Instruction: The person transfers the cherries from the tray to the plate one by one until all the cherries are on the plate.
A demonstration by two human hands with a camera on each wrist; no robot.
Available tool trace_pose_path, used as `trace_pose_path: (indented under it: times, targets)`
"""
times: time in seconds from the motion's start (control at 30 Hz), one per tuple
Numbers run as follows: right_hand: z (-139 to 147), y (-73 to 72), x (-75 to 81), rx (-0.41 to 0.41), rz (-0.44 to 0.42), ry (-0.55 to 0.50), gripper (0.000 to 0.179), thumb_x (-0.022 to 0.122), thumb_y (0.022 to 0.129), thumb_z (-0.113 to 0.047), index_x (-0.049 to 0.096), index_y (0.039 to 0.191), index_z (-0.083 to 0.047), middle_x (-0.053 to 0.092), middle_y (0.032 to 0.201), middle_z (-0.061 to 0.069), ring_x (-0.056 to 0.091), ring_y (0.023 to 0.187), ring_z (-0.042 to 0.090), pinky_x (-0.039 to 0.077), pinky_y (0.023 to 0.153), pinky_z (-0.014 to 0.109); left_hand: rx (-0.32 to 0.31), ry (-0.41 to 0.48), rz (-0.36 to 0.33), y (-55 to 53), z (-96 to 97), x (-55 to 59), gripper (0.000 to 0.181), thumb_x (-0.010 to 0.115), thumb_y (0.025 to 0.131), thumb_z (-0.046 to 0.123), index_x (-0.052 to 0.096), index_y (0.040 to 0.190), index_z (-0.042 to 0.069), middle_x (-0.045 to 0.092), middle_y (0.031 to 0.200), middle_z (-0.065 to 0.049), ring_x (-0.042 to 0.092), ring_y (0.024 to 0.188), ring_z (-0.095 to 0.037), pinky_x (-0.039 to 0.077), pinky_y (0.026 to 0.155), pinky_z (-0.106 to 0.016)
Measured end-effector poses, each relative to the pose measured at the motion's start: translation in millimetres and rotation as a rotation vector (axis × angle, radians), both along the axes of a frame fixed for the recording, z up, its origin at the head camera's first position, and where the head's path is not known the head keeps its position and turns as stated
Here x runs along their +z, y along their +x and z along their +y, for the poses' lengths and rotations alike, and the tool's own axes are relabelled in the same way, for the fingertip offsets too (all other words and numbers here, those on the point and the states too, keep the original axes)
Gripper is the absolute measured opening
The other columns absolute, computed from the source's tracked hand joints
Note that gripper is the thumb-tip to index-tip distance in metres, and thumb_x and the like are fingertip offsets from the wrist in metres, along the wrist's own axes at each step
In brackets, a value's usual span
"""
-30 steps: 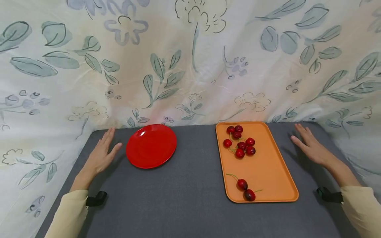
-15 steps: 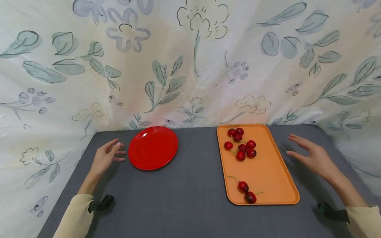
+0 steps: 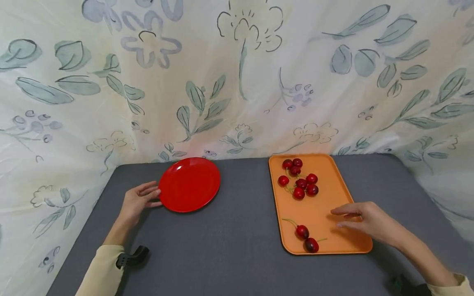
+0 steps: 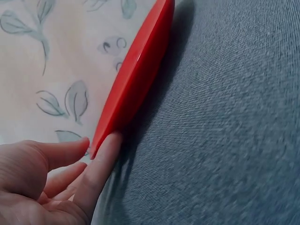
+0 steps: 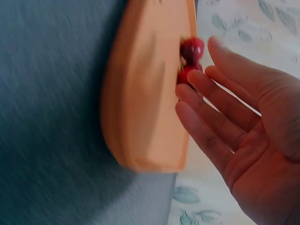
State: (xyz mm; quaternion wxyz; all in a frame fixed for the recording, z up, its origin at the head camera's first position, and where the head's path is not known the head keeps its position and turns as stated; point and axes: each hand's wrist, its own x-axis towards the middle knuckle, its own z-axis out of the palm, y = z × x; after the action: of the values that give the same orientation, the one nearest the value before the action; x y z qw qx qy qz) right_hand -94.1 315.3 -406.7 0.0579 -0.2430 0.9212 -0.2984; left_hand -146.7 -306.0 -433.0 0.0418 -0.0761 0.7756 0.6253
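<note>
A round red plate [image 3: 189,185] lies on the dark grey table at the left. My left hand [image 3: 138,202] is at its left rim; in the left wrist view the thumb [image 4: 70,153] lies along the upper side and a finger [image 4: 101,171] reaches under the edge, pinching the rim. My right hand [image 3: 370,222] hovers over the right part of the orange tray [image 3: 333,181], fingers relaxed and apart, nothing between them. Two cherries with stems, one a dark cherry [image 3: 311,245], lie near the tray's front edge. Several more red cherries [image 3: 298,193] cluster toward its back left.
A flower-patterned cloth [image 3: 240,82] hangs behind the table and along both sides. The grey tabletop [image 3: 240,230] stretches between plate and tray. Dark bands sit on both wrists, including a black wrist strap [image 3: 132,258] on the left.
My left hand has moved right and closed in on the plate's rim. My right hand has swung from beside the tray inward, over its right part. Plate and cherries stay put.
</note>
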Motion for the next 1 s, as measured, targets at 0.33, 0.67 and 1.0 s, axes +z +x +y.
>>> trace_pose_path:
  times: [0.33,0.67,1.0]
  targets:
    - [-25.2,15.6,-8.5,0.152,-0.195,-0.027,0.033,0.073,0.086,-0.040,0.073,0.110,-0.017,0.069,0.104,-0.009,0.062,0.095,0.005,0.058,0.075,0.024,0.045,0.055,-0.046,-1.4,3.4,-5.2,0.064,0.061,0.097,0.008,0.029,0.152,-0.002,0.063,0.112,0.001,0.067,0.086,-0.001,0.061,0.074,-0.032]
    - [-35.0,22.3,-17.7,0.279,-0.094,-0.089,0.012,0.073,0.089,-0.020,0.074,0.101,-0.021,0.068,0.096,-0.012,0.062,0.085,0.001,0.056,0.064,0.022,0.070,0.058,-0.060,-1.5,4.7,-9.5,0.064,0.062,0.097,0.011,0.031,0.151,-0.001,0.063,0.113,0.002,0.067,0.085,0.000,0.061,0.074,-0.032]
    - [-35.9,27.1,-21.2,0.280,-0.074,-0.101,0.008,0.075,0.086,-0.017,0.074,0.093,-0.020,0.067,0.090,-0.013,0.059,0.079,-0.002,0.055,0.059,0.020,0.083,0.055,-0.055,-0.7,5.5,-12.3,0.064,0.063,0.097,0.013,0.033,0.151,0.000,0.063,0.105,0.009,0.066,0.085,0.000,0.060,0.074,-0.030]
